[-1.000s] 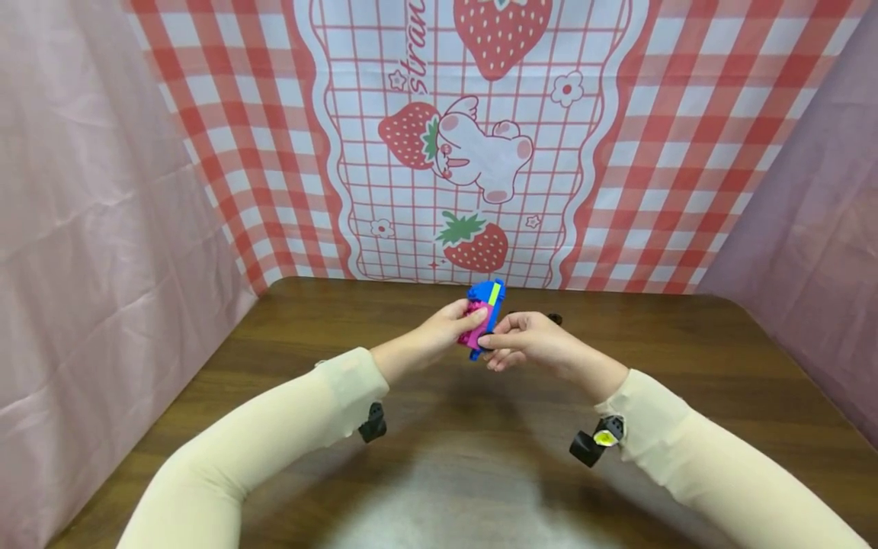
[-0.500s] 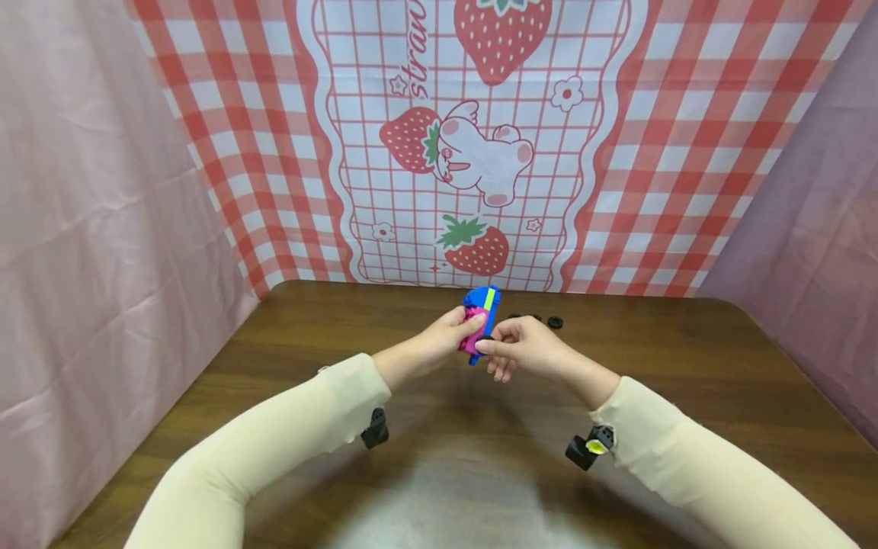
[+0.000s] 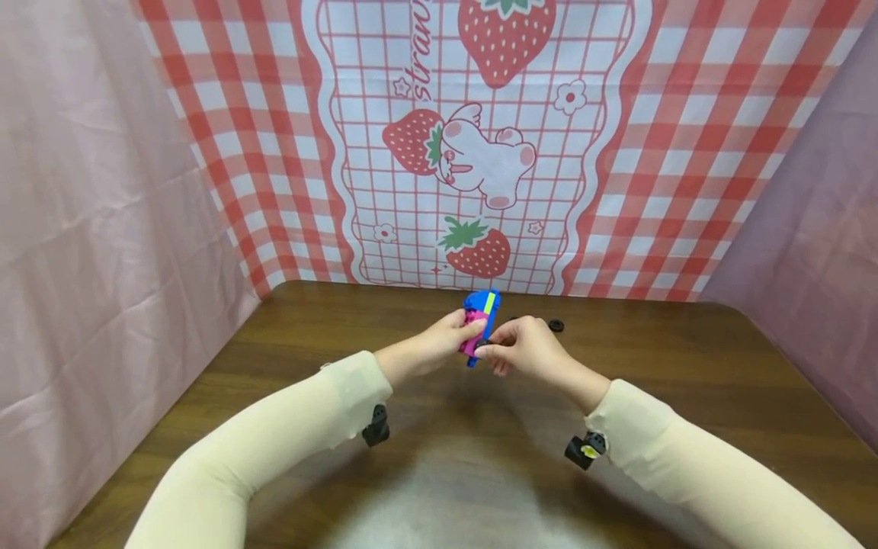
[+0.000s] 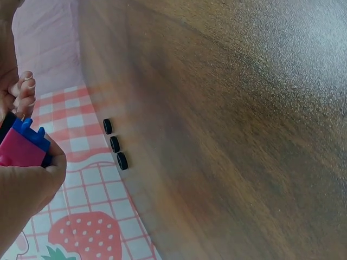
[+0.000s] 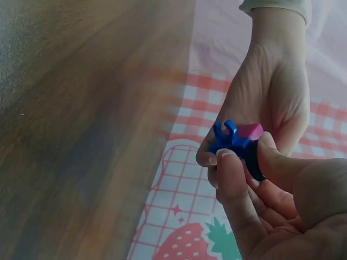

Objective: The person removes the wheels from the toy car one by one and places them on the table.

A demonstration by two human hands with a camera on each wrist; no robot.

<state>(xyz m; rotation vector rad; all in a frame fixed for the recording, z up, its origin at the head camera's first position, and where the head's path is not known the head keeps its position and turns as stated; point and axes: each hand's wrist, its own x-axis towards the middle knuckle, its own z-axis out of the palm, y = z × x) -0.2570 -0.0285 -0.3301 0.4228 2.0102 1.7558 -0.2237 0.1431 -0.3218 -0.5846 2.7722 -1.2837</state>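
Note:
A small toy car [image 3: 482, 300], blue and pink with a yellow-green stripe, is up off the table in my left hand [image 3: 449, 334]. The left thumb lies across its pink part. My right hand [image 3: 533, 349] pinches a black wheel [image 5: 252, 160] between thumb and fingers, right against the side of the car near its lower end. In the right wrist view, two blue prongs [image 5: 225, 129] stick out from the car's end beside the right fingertips. The left palm and fingers hide most of the body there.
Three loose black wheels lie in a row on the wooden table [image 4: 217, 135]: a near one [image 4: 122, 161], a middle one [image 4: 115, 144] and a far one [image 4: 107, 126]. Behind the table hangs a strawberry-print checked cloth [image 3: 473, 152], with a pink curtain [image 3: 103, 229] at the left.
My right hand has shifted slightly, its fingers drawn in closer round the wheel at the car's side. The left hand keeps its hold, and the car sits a little lower in the head view.

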